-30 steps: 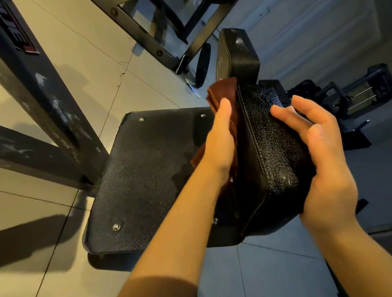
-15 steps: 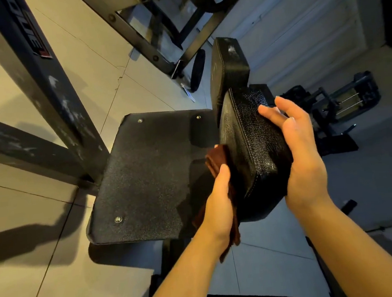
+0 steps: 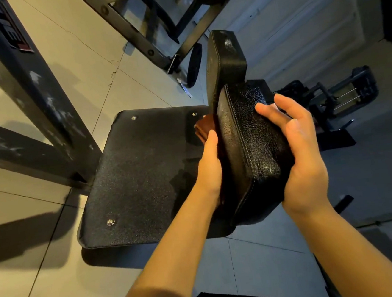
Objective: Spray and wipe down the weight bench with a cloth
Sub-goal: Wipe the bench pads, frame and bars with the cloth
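Where the cracked black pad [image 3: 249,143] stands on edge above the right edge of the flat plate [image 3: 140,177], both hands meet it. Pad: black leatherette, surface crazed and glossy, pale stitched seam running along its near edge, corners rounded, tilted upright. A second pad [image 3: 225,57], black, smoother, with a scuffed pale patch near its top, rises just behind it. Cloth [image 3: 204,129]: reddish-brown, folded, mostly hidden, showing only above the left hand's fingertips, between that hand and the pad's left face. Left hand [image 3: 210,166]: fingers straight and together, palm pressing the cloth flat against the pad. Right hand [image 3: 301,159]: palm cupping the pad's right face, fingers spread and loosely bent over its upper side, thumb toward the near corner, steadying it. Plate: black, grainy texture, rounded corners, silver rivets at three visible corners, a darker damp-looking patch near its right edge. Frame [image 3: 39,96]: dark metal posts, paint chipped, left of the plate. Floor [image 3: 82,70]: pale tiles. Further gym equipment [image 3: 343,93] lies right, in shadow.
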`<state>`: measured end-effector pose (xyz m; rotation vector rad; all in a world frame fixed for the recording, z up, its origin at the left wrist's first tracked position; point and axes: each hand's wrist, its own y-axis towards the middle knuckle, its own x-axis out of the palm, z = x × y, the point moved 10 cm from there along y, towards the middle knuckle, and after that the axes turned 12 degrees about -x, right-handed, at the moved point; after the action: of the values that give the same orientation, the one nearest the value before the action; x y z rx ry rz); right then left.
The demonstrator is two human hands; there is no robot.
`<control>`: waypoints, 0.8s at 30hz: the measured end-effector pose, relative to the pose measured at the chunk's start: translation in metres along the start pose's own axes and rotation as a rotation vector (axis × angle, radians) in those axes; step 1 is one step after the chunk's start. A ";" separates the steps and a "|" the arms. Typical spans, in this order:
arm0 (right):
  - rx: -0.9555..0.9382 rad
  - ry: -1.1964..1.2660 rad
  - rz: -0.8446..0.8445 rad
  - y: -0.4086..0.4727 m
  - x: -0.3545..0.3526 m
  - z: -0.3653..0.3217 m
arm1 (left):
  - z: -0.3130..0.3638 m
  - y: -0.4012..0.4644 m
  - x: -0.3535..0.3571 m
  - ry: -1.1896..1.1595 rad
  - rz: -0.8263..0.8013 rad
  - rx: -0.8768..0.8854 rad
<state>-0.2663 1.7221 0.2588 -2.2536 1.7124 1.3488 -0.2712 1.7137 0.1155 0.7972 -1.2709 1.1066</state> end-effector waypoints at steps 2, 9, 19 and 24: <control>-0.049 0.008 0.021 -0.011 -0.003 -0.006 | -0.022 -0.023 0.003 -0.026 -0.017 -0.022; -0.021 0.015 0.005 -0.016 0.000 -0.012 | -0.038 -0.090 0.030 0.114 -0.183 0.112; -0.116 0.088 -0.046 -0.018 0.001 -0.010 | 0.011 -0.012 0.018 0.045 -0.133 0.078; -0.122 0.145 -0.010 -0.021 -0.001 -0.008 | -0.045 -0.016 -0.009 -0.009 -0.022 -0.049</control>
<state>-0.2451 1.7273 0.2546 -2.4792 1.7007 1.3549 -0.2412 1.7486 0.1013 0.7782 -1.2889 1.0517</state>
